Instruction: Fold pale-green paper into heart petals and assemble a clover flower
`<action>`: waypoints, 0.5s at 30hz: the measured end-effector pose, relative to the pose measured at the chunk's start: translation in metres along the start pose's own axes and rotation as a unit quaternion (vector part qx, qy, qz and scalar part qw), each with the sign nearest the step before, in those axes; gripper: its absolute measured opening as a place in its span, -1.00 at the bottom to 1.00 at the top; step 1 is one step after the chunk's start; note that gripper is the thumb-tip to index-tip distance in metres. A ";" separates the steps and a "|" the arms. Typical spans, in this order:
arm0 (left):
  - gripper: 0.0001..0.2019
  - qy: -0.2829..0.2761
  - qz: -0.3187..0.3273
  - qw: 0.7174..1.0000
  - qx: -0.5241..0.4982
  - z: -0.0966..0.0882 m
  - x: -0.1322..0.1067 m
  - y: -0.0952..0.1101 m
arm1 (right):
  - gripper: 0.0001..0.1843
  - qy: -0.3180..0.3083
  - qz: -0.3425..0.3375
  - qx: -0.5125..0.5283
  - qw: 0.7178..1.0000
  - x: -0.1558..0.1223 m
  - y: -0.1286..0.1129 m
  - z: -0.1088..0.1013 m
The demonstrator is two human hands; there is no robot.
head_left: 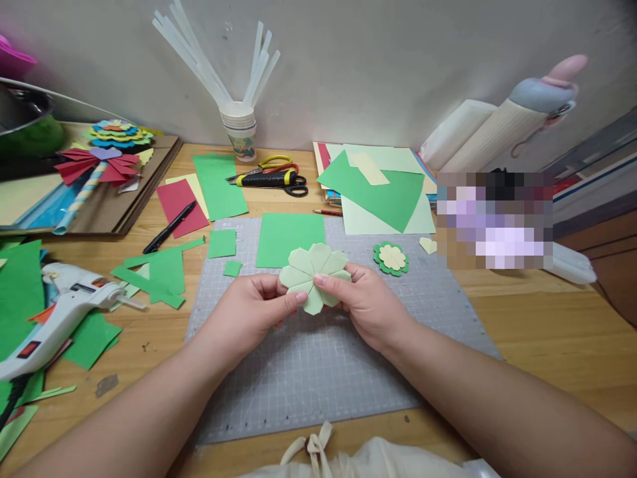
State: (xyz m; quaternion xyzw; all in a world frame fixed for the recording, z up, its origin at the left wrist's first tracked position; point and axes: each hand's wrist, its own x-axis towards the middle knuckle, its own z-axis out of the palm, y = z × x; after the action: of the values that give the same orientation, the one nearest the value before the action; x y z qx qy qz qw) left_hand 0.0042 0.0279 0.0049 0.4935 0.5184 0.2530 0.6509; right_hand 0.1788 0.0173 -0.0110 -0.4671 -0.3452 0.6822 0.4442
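Observation:
A pale green paper flower (314,265) with creased, scalloped petals is held between both hands above the cutting mat (298,378). My left hand (261,299) pinches its lower left edge, thumb on top. On the right side my right hand (368,295) grips it, with the thumb lying near the flower's centre. Behind the flower lies a green paper square (286,232), partly covered by it. Smaller green squares (222,243) rest to the left on the mat. Right of my hands is a layered flower (392,258), cream on dark green.
A glue gun (74,312) lies at left among green paper scraps (159,275). Further back are a black pen (169,227), a utility knife (266,179), scissors (279,161), stacked cups with glue sticks (239,126), and a paper pile (383,196). A blurred patch hides the right.

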 end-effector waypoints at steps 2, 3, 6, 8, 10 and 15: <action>-0.68 -0.013 0.002 1.000 0.001 0.001 0.000 0.000 | -0.75 0.005 -0.022 -0.017 1.000 0.000 0.002 0.000; -0.68 -0.015 0.008 1.000 -0.006 0.002 0.000 -0.001 | -0.77 0.011 -0.044 -0.034 0.998 0.000 0.003 0.000; -0.63 0.023 0.019 0.995 -0.090 0.002 0.001 0.001 | -0.85 0.054 -0.163 -0.146 0.974 -0.003 -0.001 -0.003; -0.56 0.010 -0.022 0.985 -0.171 0.000 -0.001 0.005 | -0.91 0.062 -0.305 -0.260 0.914 -0.007 -0.007 -0.009; -0.48 -0.090 -0.110 0.963 -0.228 -0.004 -0.003 0.009 | -0.87 0.001 -0.474 -0.368 0.800 -0.010 -0.016 -0.014; -0.72 -0.194 -0.184 0.928 -0.258 -0.008 -0.010 0.014 | -0.84 -0.014 -0.676 -0.506 0.535 -0.015 -0.024 -0.015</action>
State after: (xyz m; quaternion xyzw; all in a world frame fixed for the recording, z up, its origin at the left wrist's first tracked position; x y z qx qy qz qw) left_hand -0.0043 0.0279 0.0218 0.2445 0.3802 0.1530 0.8788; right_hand 0.2023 0.0134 0.0101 -0.2317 -0.8520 -0.1033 0.4580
